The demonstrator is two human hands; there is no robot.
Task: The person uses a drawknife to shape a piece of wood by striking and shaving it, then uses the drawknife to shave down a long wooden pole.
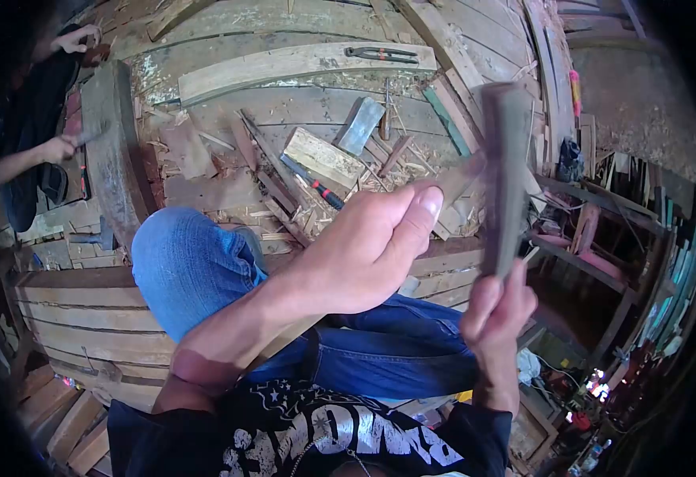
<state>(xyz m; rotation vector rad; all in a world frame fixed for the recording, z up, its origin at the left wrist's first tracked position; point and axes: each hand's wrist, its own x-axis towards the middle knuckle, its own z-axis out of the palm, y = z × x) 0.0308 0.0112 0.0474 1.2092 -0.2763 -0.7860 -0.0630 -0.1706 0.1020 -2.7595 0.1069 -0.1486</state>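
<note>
My left hand (380,250) is closed, thumb on top, round a wooden strip (461,180) that shows beyond the thumb and under the wrist. To its right, my right hand (499,310) grips a long dark tool (504,183), smeared by motion, raised upright beside the strip's far end. Whether tool and strip touch cannot be made out. Past my left hand lie a chisel with a red and black handle (326,191), a pale wood block (322,157) and a grey metal-like block (360,126).
Pincers (381,55) rest on a long curved board (300,67). At the left, a co-worker's hand (59,149) holds a tool near a thick beam (110,151). A hammer (103,236) lies by that beam. A wooden frame (594,262) stands at the right.
</note>
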